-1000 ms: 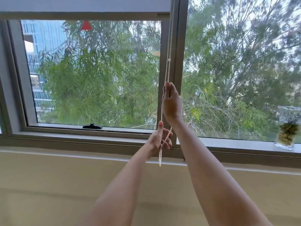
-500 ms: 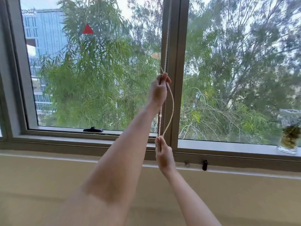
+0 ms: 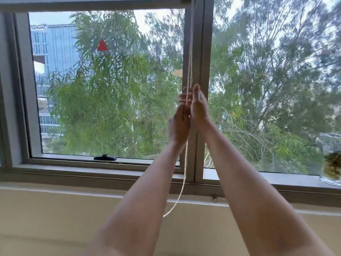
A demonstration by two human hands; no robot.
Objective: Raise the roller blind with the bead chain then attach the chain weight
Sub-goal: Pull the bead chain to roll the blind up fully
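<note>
**Hands meet on bead chain at a grey-framed window**

Two bare forearms reach up toward the vertical window post (image 3: 200, 89), where a white bead chain (image 3: 185, 163) of small round pearly beads hangs in a doubled strand. The left hand (image 3: 180, 124) and right hand (image 3: 199, 108) are raised side by side, near palm to palm, with the chain running between them. The left fingers (image 3: 184, 97) are blurred and spread apart, so whether that hand has closed on the chain cannot be told; the right hand's fingers lie straight and together against the strand, its grip likewise unclear. Below the hands the chain falls past the sill and curves to the left, its lower end passing behind the left forearm.

The roller blind (image 3: 92, 4) shows only as a flat grey band across the top of the left pane. The window frame (image 3: 22, 89) is smooth grey metal, with a black latch handle (image 3: 105, 157) on its lower rail. A red triangle sticker (image 3: 102, 45) sits on the glass. On the sill at far right stands a clear glass jar (image 3: 331, 159) holding something green-brown. The wall (image 3: 55, 218) below is plain beige. Outside are leafy trees and a glass-fronted building.
</note>
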